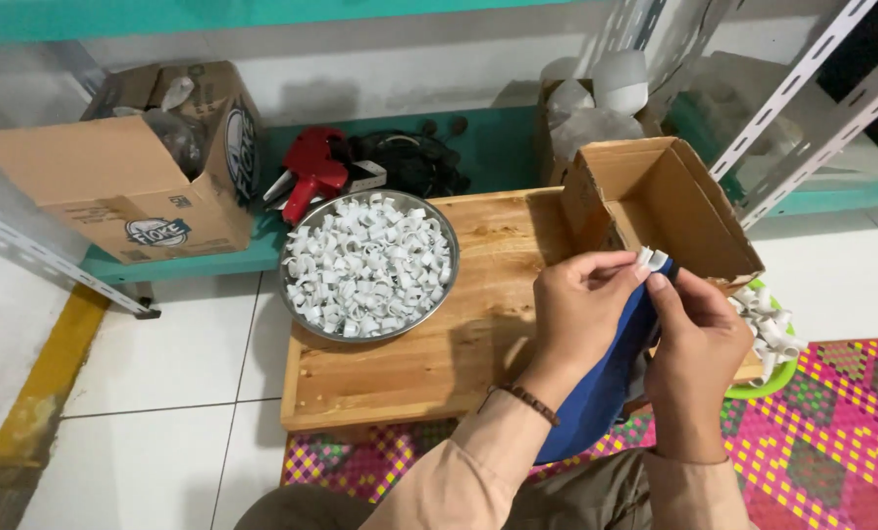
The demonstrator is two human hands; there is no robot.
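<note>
Both hands meet above the wooden board (410, 344); the left hand (578, 312) and right hand (692, 339) pinch one small white clip (652, 259) onto a blue cloth (606, 378), fingertips narrow, apparently mid-fitting; the metal bowl (296, 300) of clips sits well apart.

White clip (652, 259) pinched at tips of both hands, blue cloth (601, 388) just below them. Left of left hand (581, 314): silver bowl (297, 299) w/ white pieces, red tool (311, 172) beyond it, table (439, 363) light-brown wood grain. Under right hand (694, 348): pink/green/yellow checked woven mat (831, 422), green bowl (768, 383) beside.
</note>
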